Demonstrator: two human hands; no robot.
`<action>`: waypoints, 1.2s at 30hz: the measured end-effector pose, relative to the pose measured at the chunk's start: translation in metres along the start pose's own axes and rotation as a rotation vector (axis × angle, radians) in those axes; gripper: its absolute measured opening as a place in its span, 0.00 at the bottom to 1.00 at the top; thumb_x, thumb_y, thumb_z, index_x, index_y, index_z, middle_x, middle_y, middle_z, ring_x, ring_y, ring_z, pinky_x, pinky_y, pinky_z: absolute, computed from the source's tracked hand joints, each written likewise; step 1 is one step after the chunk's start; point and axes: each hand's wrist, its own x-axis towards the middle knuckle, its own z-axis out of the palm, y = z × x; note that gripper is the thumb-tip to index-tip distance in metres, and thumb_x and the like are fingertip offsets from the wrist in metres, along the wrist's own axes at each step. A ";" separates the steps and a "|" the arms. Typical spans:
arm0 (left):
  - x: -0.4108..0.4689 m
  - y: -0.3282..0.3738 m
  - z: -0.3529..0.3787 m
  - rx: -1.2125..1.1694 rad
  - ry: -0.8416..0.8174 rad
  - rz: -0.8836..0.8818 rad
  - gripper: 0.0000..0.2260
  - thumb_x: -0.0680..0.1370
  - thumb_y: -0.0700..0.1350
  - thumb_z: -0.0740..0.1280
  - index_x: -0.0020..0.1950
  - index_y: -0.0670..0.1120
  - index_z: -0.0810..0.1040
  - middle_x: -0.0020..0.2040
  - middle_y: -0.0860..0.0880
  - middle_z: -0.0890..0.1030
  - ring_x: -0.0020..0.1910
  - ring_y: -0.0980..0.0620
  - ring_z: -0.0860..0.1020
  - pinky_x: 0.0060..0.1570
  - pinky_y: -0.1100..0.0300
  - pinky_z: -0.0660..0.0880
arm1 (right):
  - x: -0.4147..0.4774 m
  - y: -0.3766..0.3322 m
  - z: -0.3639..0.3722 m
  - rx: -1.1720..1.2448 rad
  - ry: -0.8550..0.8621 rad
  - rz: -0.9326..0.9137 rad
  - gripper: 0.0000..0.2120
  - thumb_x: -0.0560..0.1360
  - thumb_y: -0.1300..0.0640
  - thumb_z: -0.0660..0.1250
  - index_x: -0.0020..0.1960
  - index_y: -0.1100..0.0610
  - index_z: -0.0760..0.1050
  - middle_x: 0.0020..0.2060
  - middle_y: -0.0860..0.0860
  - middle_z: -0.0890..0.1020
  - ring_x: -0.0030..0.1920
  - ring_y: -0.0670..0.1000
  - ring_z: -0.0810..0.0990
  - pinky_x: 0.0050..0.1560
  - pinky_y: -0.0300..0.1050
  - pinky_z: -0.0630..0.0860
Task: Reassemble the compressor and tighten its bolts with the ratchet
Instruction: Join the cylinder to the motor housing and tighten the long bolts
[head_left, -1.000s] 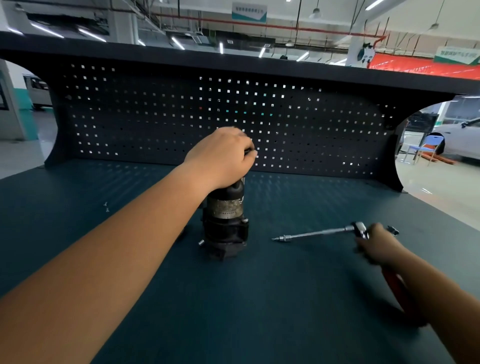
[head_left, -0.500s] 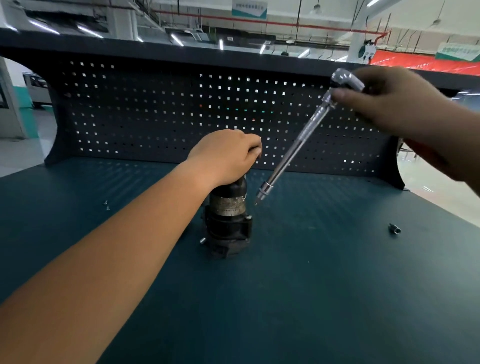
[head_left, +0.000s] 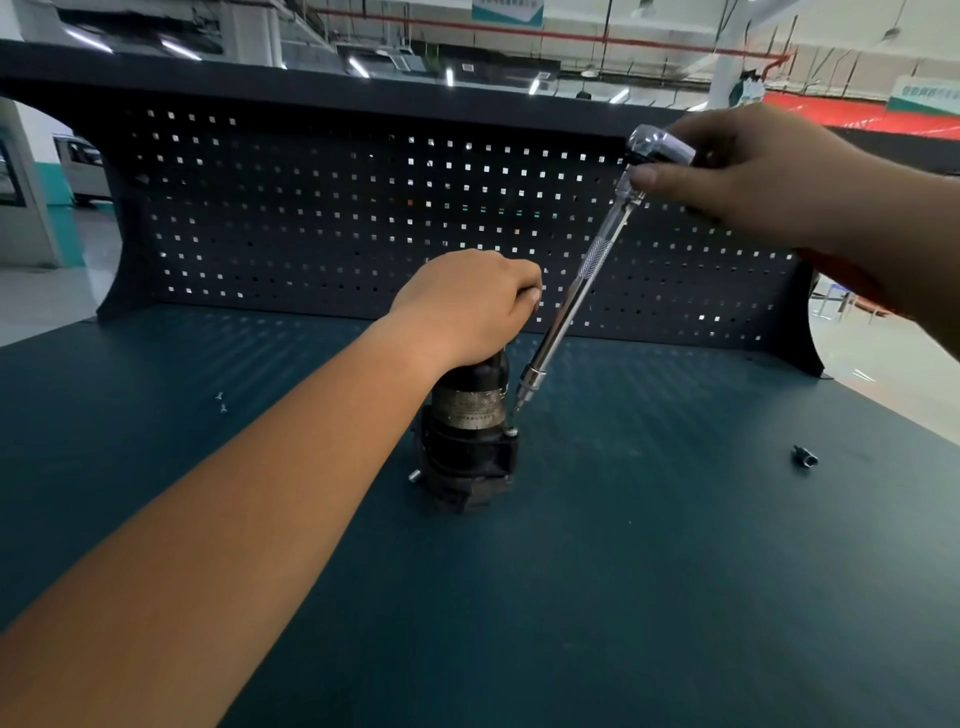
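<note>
A black compressor (head_left: 470, 441) stands upright in the middle of the dark green bench (head_left: 623, 571). My left hand (head_left: 467, 306) grips its top from above. My right hand (head_left: 748, 171) holds the chrome head of the ratchet (head_left: 571, 301) high at the right. The long extension slants down to the left, and its tip sits just above a silver bolt (head_left: 511, 430) on the compressor's right flange. A second bolt (head_left: 414, 475) sticks out at the lower left of the body.
A small dark socket (head_left: 805, 457) lies on the bench at the right. Two small screws (head_left: 221, 402) lie at the left. A black pegboard (head_left: 363, 223) closes the back of the bench.
My right hand picked the ratchet up from the bench, raised it, and brought its tip down close to the compressor's right bolt. My left hand has stayed on the compressor's top.
</note>
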 end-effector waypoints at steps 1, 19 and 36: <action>0.000 0.000 0.000 -0.001 -0.004 -0.001 0.12 0.82 0.49 0.53 0.54 0.49 0.76 0.43 0.51 0.77 0.42 0.49 0.74 0.39 0.55 0.69 | 0.000 0.000 0.002 0.000 -0.007 -0.004 0.16 0.75 0.42 0.63 0.54 0.51 0.77 0.32 0.47 0.73 0.30 0.39 0.70 0.34 0.33 0.66; 0.001 0.001 0.000 0.007 0.000 0.004 0.11 0.82 0.49 0.53 0.52 0.49 0.75 0.41 0.52 0.75 0.42 0.50 0.73 0.39 0.56 0.67 | 0.006 -0.008 -0.001 -0.022 -0.049 -0.018 0.20 0.75 0.41 0.62 0.60 0.52 0.76 0.34 0.41 0.73 0.35 0.38 0.70 0.35 0.35 0.63; 0.000 0.001 0.000 0.017 0.010 -0.005 0.11 0.82 0.49 0.53 0.53 0.50 0.75 0.41 0.52 0.75 0.41 0.51 0.72 0.37 0.56 0.65 | 0.009 -0.011 0.002 -0.028 -0.062 -0.014 0.17 0.75 0.41 0.62 0.57 0.49 0.76 0.33 0.43 0.74 0.32 0.39 0.70 0.34 0.36 0.64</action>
